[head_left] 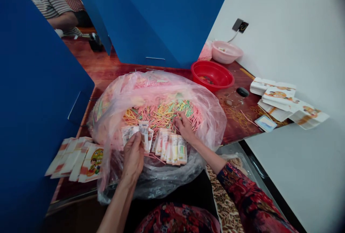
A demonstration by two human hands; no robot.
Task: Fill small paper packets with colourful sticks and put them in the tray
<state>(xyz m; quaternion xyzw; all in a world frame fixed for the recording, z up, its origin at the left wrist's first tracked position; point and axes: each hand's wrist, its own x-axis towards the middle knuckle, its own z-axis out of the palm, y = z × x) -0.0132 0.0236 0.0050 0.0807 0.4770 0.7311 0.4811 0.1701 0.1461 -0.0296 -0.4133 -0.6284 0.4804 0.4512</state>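
My left hand (134, 155) is closed on a small printed paper packet (143, 129) at the near rim of a big clear plastic bag (113, 96). The bag holds a heap of thin coloured sticks (159, 112) in pink, green and yellow. My right hand (185, 127) reaches into the heap, fingers curled and pinching among the sticks; what it holds is too small to make out. Several filled packets (172, 148) lie fanned along the bag's near edge between my hands.
Flat empty packets (78, 159) lie at the left on the dark wooden table (107, 67). A red bowl (212, 75), a pink bowl (226, 51) and stacked packets (280, 98) sit at the right. Blue partitions (151, 17) stand around. Another person (54, 3) sits beyond.
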